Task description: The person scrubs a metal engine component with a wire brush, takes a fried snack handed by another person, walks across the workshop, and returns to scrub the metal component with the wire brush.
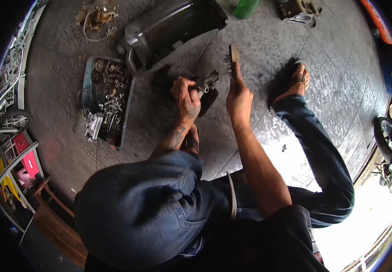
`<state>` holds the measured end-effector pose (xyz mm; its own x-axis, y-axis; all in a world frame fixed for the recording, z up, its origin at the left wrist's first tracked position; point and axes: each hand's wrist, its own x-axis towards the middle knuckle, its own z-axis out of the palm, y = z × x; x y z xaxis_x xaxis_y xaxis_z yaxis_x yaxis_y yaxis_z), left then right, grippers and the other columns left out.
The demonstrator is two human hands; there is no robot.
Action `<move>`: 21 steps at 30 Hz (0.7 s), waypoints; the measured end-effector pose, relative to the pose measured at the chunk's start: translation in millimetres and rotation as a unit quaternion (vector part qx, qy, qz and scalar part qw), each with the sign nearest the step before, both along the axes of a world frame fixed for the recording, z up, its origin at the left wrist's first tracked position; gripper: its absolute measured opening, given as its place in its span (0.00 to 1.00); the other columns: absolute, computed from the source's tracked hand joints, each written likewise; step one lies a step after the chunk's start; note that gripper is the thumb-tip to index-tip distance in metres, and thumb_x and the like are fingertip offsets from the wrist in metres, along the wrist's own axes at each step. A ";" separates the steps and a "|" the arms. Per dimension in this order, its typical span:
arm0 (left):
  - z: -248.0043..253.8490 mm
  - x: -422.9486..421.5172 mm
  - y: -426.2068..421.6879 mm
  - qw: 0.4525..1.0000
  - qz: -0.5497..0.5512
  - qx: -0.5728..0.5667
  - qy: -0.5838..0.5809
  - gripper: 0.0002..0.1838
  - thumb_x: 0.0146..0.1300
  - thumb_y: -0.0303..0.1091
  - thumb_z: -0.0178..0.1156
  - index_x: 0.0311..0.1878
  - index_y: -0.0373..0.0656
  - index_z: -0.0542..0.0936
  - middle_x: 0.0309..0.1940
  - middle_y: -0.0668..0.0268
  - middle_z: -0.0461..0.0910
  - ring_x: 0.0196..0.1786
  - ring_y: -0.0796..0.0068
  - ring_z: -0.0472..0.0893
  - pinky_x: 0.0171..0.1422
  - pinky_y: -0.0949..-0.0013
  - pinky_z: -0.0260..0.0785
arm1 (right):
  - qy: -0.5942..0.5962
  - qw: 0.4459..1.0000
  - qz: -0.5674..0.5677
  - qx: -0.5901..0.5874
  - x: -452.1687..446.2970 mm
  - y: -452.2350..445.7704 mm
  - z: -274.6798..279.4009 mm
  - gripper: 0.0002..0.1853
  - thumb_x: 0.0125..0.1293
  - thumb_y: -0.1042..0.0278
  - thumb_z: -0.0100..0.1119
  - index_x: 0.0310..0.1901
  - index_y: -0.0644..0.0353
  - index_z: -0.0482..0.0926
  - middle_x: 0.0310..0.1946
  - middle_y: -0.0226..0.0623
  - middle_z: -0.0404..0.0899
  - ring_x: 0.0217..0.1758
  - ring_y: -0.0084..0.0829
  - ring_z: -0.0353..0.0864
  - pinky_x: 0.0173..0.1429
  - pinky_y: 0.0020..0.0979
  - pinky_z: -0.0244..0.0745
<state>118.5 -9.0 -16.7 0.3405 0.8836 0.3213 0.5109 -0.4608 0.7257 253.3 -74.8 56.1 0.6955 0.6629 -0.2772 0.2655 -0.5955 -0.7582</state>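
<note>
Beyond our bent left knee point(132, 204), our left hand point(187, 99) curls tightly, as far as we can tell; right of that knee, our right hand point(240, 100) clenches.

1. The floor point(264, 47) is grey and scuffed, with darker stains, thin straight seams and a glaring bright patch at the lower right.
2. On the left, 1 tray point(87, 77) with bluish sides lies on it, filled with loose metal parts.
3. Near the tray's upper right end sits 1 large dark container point(178, 28), its hollow side up.
4. At the upper left is 1 brownish, grimy part point(100, 17).
5. Along the top edge are 1 green object point(246, 7), partly cut off, and 1 metal casting point(299, 10) with a round opening.
6. At right, 1 sandaled foot point(299, 78) rests on the floor.
</note>
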 end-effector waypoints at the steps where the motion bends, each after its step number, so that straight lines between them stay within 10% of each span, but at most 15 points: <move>1: -0.3 -1.2 1.3 1.000 -0.010 -0.012 -0.007 0.07 0.50 0.26 0.46 0.33 0.41 0.70 0.33 0.59 0.72 0.40 0.54 0.72 0.46 0.53 0.64 | -0.021 0.997 0.008 0.071 -6.5 -7.6 0.2 0.24 0.69 0.75 0.46 0.67 0.49 0.65 0.40 0.61 0.75 0.43 0.57 0.78 0.42 0.42 0.74; 17: 2.6 0.1 -3.2 1.000 0.004 -0.021 0.020 0.07 0.50 0.26 0.47 0.33 0.42 0.71 0.33 0.60 0.73 0.41 0.55 0.73 0.48 0.55 0.62 | 0.045 0.989 0.137 -0.023 -23.7 -0.6 1.0 0.28 0.64 0.80 0.49 0.66 0.50 0.66 0.42 0.61 0.75 0.41 0.55 0.78 0.41 0.45 0.74; 21: 0.9 -0.9 -0.6 1.000 -0.001 0.004 0.019 0.07 0.50 0.26 0.48 0.33 0.43 0.71 0.32 0.60 0.72 0.40 0.55 0.73 0.48 0.54 0.62 | -0.035 0.983 0.150 0.103 -38.3 -39.3 8.5 0.28 0.63 0.79 0.49 0.66 0.49 0.66 0.40 0.59 0.75 0.44 0.53 0.77 0.42 0.47 0.74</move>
